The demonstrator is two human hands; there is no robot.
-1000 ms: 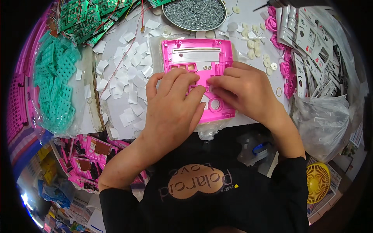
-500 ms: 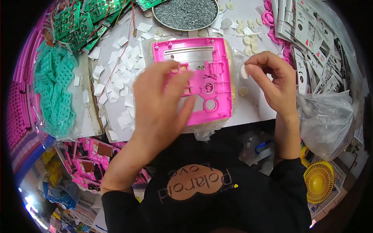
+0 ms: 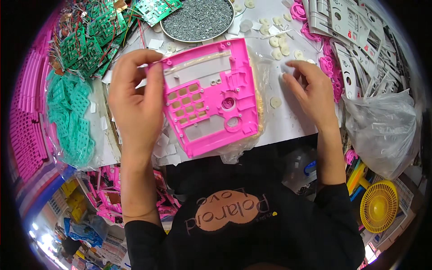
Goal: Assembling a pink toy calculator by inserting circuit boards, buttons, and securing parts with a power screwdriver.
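My left hand (image 3: 139,85) grips the upper left corner of a pink plastic housing panel (image 3: 216,103), thumb along its edge. The panel lies at a slant, its left side seemingly raised, over a plastic-wrapped pad (image 3: 258,96). It has a grid of square openings, a long slot, round holes and small posts. Right of the panel, my right hand (image 3: 310,87) is closed in a pinch above the table; what its fingertips hold is hard to see against the white surface. Pale round discs (image 3: 279,42) lie scattered beyond it, and one disc (image 3: 275,102) sits near the pad.
A round tray of small metal screws (image 3: 198,20) stands at the back, beside green circuit boards (image 3: 90,45) with wires. Teal keypad sheets (image 3: 69,117) lie left. White-grey panels (image 3: 360,45), pink rings (image 3: 328,67) and a plastic bag (image 3: 378,135) crowd the right. A yellow basket (image 3: 379,207) is below.
My left hand has moved from over the panel to its upper left corner, and the panel has turned and shifted left. The white disc seen in my right fingertips no longer shows clearly.
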